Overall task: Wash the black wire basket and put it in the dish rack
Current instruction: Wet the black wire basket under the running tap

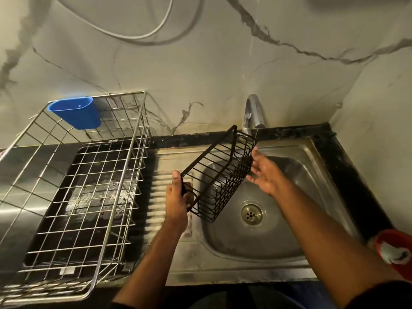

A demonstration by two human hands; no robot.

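Note:
The black wire basket hangs tilted over the left side of the steel sink. My left hand grips its near end, thumb up along the rim. Spread fingers of my right hand touch the far end of the basket just below the tap. A thin stream of water seems to run from the tap's spout. The silver wire dish rack stands to the left on a black tray.
A blue plastic cup hangs on the rack's back rail. A red container with a cloth sits at the sink's right edge. The ribbed drainboard lies between rack and basin. The drain is uncovered. A marbled wall stands behind.

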